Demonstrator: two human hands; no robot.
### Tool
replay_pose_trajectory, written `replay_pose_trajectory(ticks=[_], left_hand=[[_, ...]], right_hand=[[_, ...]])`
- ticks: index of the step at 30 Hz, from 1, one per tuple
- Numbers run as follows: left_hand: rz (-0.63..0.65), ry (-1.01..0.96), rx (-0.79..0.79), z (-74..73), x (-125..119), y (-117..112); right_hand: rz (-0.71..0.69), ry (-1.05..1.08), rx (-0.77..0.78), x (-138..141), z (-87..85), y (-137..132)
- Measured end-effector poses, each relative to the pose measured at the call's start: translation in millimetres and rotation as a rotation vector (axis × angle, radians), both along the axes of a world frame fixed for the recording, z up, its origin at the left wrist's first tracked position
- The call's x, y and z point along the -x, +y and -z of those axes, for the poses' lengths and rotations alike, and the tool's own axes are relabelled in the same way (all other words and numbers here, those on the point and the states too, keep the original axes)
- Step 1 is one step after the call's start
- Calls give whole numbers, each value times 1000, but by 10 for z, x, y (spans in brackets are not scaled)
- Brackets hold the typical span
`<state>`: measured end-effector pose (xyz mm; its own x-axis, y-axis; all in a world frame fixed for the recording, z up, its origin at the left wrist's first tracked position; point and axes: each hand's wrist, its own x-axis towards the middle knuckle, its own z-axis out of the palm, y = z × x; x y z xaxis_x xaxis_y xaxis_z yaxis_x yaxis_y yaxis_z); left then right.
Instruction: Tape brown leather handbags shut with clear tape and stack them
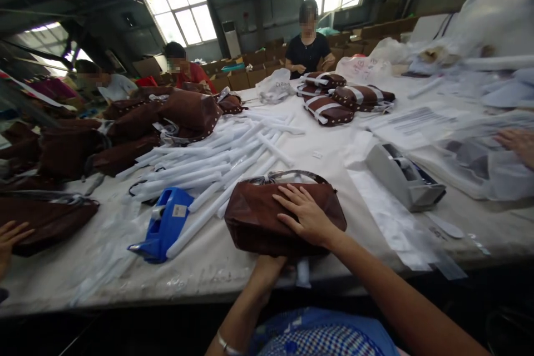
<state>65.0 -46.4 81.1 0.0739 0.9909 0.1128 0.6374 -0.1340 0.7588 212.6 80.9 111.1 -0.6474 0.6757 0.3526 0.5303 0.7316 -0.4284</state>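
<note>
A brown leather handbag (pixel 254 217) lies on its side near the table's front edge, its wrapped handle pointing away from me. My right hand (pixel 306 214) rests flat on top of the bag with the fingers spread. My left hand (pixel 269 267) reaches beneath the bag's near side; its fingers are hidden under the leather. A small end of white wrapping (pixel 303 273) pokes out below the bag. Just left of the bag stands a blue tape dispenser (pixel 169 225), beside a pile of white wrapped rolls (pixel 200 169).
Brown bags (pixel 183 114) are heaped at the left, and strapped brown bags (pixel 329 108) lie farther back. A grey tape dispenser (pixel 403 178) sits at the right by plastic bags (pixel 471 156). Other people's hands show at both edges; several people work across the table.
</note>
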Motion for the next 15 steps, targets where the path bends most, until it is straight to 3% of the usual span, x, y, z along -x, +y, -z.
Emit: replay_pose_trajectory(ticks=[2,4,6,8,11,15], left_hand=[[153,-151,286,-162,110,-170],[185,-248,399,-369,247,-238],[50,-137,148,-525,404,-172],[-49,138,-182,-538,557,-17],[-5,553,-334,-253,702,181],[-97,769,-394,288,666,155]], right_hand=[[-78,-28,-42,61,25,16],[-144,-37,-86,125,76,36],[-183,-17,-123,171,142,51],[-217,18,-152,178,214,41],[-268,50,-177,103,320,-51],[-297,86,-128,-44,343,-255]])
